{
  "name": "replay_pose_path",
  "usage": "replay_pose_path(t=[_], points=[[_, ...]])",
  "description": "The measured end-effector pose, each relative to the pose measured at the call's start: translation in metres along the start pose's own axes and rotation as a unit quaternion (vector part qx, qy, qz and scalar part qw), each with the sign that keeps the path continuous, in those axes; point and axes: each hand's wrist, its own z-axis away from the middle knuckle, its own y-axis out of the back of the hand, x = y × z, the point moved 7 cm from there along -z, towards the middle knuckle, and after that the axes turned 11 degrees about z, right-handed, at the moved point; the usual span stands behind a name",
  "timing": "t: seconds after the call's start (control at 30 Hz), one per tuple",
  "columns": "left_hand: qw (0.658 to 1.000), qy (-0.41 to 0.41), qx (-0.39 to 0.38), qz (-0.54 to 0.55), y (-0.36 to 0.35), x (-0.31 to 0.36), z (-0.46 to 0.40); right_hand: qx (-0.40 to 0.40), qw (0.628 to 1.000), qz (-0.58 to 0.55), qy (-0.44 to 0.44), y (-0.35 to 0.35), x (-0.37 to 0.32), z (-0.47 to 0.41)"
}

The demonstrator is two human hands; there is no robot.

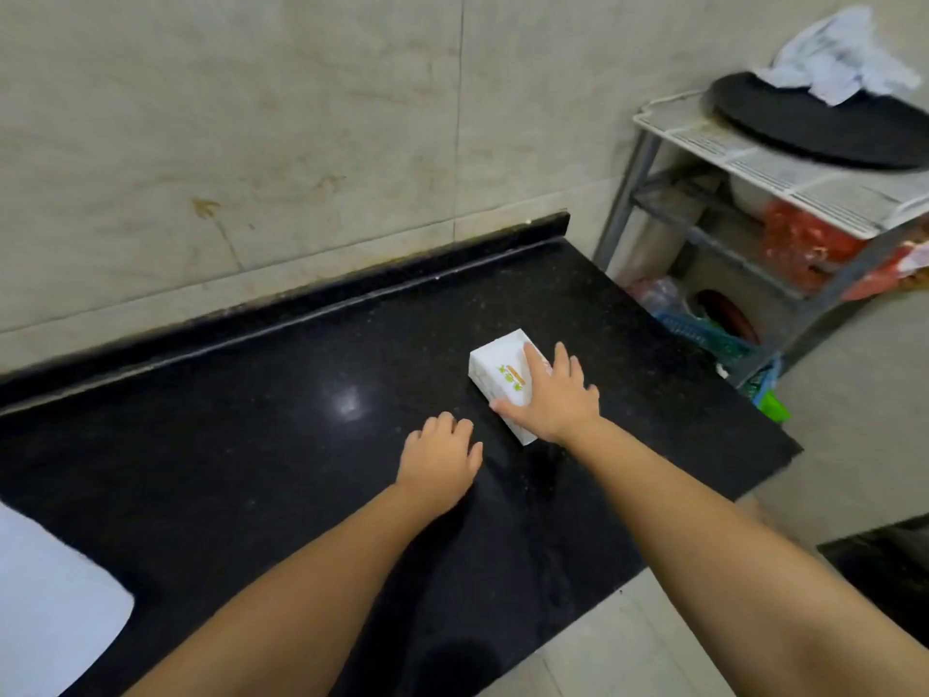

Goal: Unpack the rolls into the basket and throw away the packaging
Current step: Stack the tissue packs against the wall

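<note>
White pack [495, 377] is lying flat on the black counter [261, 445], toward its 2 o'clock corner. Right hand [550, 399] is resting on top of the pack, fingers spread, thumb against its near side; whether it is actually gripping, cannot tell. Left hand [442, 457] is sitting palm-down on the counter just at 8 o'clock of the pack, fingers loosely curled, holding nothing. Metal rack [754, 158] is standing at 2 o'clock beyond the counter, a dark tray [814, 128] on top.
</note>
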Motion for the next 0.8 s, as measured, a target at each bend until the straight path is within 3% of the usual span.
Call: replay_pose_path(t=[0.07, 0.2, 0.37, 0.47, 0.53, 0.63, 0.8], points=[[1.0, 0.01, 0.007, -0.009, -0.021, -0.007, -0.003, -0.032, 0.999, 0.015, -0.014, -0.016, 0.001, -0.011], [0.999, 0.026, -0.022, -0.038, -0.062, -0.027, 0.004, 0.004, 0.999, 0.021, -0.029, -0.026, 0.006, -0.017], [0.999, 0.019, -0.005, -0.046, -0.067, -0.032, 0.007, -0.024, 0.999, -0.013, -0.02, -0.019, 0.008, -0.024], [0.998, 0.021, -0.052, -0.026, -0.058, -0.031, 0.001, -0.082, 0.982, -0.161, -0.053, -0.007, 0.009, -0.029], [0.997, 0.02, -0.069, 0.033, -0.039, -0.03, 0.0, -0.113, 0.94, -0.317, -0.05, 0.005, -0.003, -0.028], [0.994, 0.055, -0.015, 0.094, 0.008, -0.05, 0.018, -0.155, 0.896, -0.416, 0.01, 0.023, -0.053, -0.018], [0.974, 0.156, 0.094, 0.132, 0.084, -0.125, 0.103, -0.2, 0.885, -0.399, 0.13, 0.037, -0.168, 0.023]])
